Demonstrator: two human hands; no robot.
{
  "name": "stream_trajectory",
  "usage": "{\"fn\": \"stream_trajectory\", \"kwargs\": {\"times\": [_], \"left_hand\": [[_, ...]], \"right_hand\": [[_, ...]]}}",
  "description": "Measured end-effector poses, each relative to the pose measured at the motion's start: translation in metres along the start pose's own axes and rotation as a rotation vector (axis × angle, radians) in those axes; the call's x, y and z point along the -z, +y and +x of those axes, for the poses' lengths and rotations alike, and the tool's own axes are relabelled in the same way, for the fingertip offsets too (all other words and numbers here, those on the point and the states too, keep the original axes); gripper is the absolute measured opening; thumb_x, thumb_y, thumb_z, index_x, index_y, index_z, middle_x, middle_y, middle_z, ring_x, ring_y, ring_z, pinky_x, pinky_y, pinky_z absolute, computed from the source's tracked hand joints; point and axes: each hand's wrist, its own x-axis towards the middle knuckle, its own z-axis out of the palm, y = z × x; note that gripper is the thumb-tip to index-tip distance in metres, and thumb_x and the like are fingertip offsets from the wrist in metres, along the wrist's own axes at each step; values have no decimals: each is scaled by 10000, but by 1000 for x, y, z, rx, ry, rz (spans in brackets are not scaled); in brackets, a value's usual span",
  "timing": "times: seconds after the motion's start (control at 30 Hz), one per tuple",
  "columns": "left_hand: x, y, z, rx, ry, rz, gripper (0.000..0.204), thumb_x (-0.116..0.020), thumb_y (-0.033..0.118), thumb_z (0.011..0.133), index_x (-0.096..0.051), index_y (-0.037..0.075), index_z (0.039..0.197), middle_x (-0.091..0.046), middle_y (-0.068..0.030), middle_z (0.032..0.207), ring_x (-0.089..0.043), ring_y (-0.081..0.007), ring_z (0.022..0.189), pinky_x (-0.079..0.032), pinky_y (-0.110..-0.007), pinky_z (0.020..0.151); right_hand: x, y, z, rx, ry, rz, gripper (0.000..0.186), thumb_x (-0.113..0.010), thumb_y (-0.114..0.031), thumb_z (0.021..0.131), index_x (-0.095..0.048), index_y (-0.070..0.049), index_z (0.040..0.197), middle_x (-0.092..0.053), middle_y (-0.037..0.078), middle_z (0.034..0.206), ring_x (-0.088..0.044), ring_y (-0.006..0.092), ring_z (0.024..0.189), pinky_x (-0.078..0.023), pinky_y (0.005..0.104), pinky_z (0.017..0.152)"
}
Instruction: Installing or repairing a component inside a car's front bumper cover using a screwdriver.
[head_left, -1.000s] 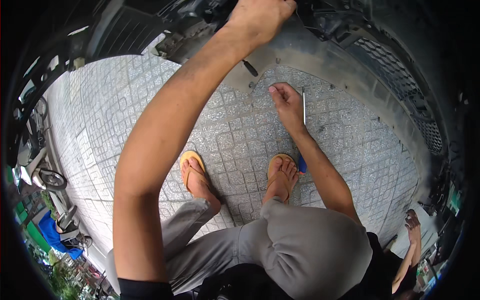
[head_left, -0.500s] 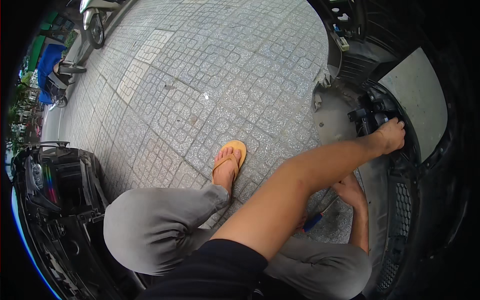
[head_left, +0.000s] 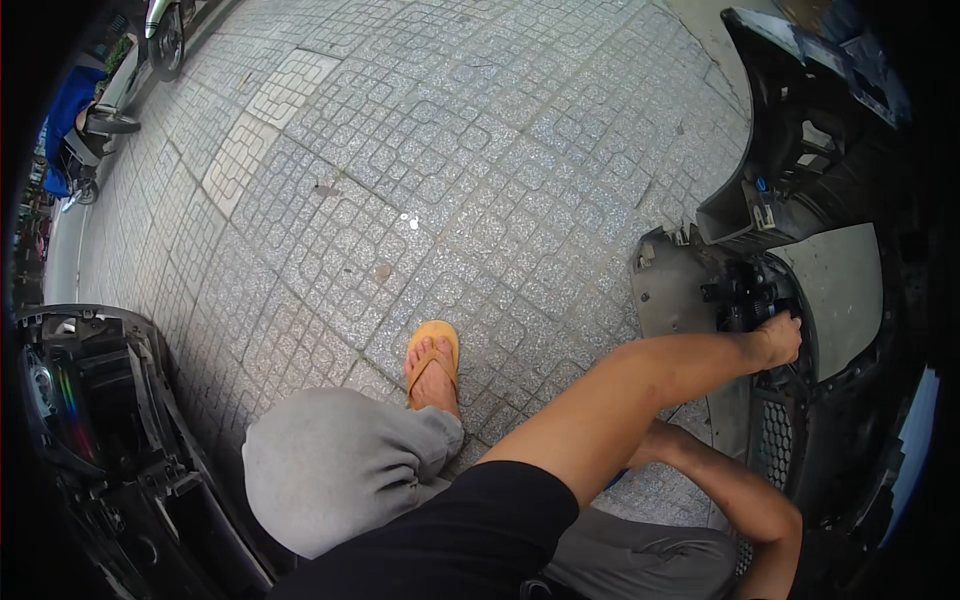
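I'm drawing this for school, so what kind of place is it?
Probably an outdoor pavement beside a street: there's patterned paving underfoot, a motorbike wheel at the upper left, and a bright blue cover over something with wheels.

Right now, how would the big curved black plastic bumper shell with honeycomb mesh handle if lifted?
The bumper shell probably flexes, being long and apparently thin-walled. It's likely light for its size, given the open honeycomb mesh. Its curved form may rock.
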Motion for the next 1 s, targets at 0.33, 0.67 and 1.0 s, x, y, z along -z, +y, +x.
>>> {"fn": "stream_trajectory", "kwargs": {"times": [0.33,0.67,1.0], "left_hand": [[-37,-9,19,119,0,-145,346,-590,267,972,-736,162,1268,-606,-84,1423,-467,-343,1373,-376,-530,1089],[-48,19,28,163,80,-266,347,-616,252,949,-739,173,1264,-585,-72,1432,-433,-332,1403,-358,-504,1128],[-16,18,37,130,47,-213,346,-616,277,941,-750,187,1246,-603,-52,1420,-432,-320,1411,-376,-501,1110]], "right_hand": [[-62,40,410,-218,707,-63,363,-690,-132,898,-665,-111,1260,-608,92,1138,-592,312,1067,-490,469,912],[-55,57,465,-377,465,-171,471,-634,-123,937,-601,-157,1406,-539,98,1358,-510,303,1189,-445,437,971],[-59,88,386,42,468,-461,358,-540,-153,972,-611,-2,1289,-600,168,1330,-523,305,1239,-422,421,1068]]}}
